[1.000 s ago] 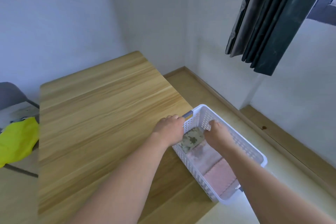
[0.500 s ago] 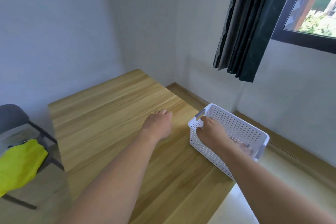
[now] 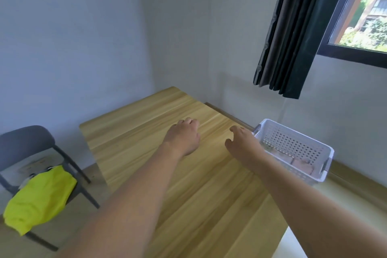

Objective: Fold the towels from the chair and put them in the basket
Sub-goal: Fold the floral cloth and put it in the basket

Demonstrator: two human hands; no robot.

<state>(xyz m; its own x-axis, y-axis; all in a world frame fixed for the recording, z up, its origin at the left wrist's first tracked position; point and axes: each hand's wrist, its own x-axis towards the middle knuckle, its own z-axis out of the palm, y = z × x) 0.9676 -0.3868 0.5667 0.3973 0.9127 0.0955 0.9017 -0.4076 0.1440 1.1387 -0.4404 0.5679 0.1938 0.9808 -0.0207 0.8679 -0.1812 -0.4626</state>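
A white perforated basket (image 3: pixel 293 144) stands on the right edge of the wooden table (image 3: pixel 146 132). Folded pinkish towels (image 3: pixel 297 162) lie low inside it, mostly hidden by its wall. A bright yellow-green towel (image 3: pixel 39 197) hangs crumpled over the seat of a grey chair (image 3: pixel 25 138) at the left. My left hand (image 3: pixel 184 137) hovers over the table's middle, fingers loosely curled, holding nothing. My right hand (image 3: pixel 243 140) floats just left of the basket, fingers apart and empty.
A dark curtain (image 3: pixel 293 33) hangs by a window (image 3: pixel 364 6) at the upper right. Walls close off the far side of the table. Floor shows between chair and table, and a wooden skirting runs behind the basket.
Both hands have come out of the basket and moved left over the table, leaving the patterned towel inside. The view has swung up and to the left, showing more of the chair.
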